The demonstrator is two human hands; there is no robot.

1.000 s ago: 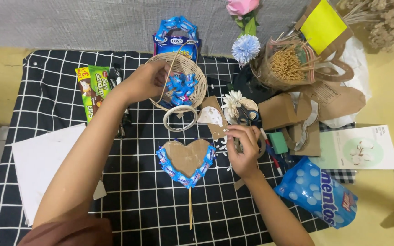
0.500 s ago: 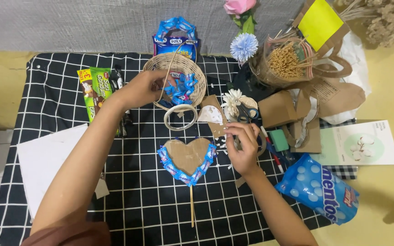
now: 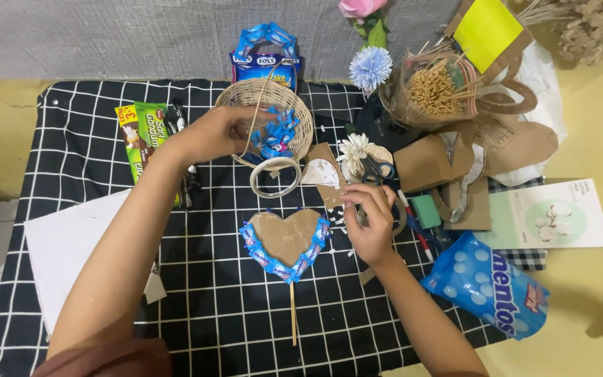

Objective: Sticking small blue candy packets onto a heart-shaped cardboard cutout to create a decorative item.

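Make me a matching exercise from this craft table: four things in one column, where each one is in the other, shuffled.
1. left hand
2. right hand
3. cardboard heart
4. blue candy bag

A. lower right, at the cloth's edge
B. reaching into the wicker basket
C. centre of the checked cloth, on a stick
D. just right of the heart

Pairs: 1-B, 2-D, 3-C, 4-A

Black checked cloth (image 3: 211, 293) (white gridlines) — bearing cardboard heart (image 3: 286, 235), wicker basket (image 3: 294, 112).
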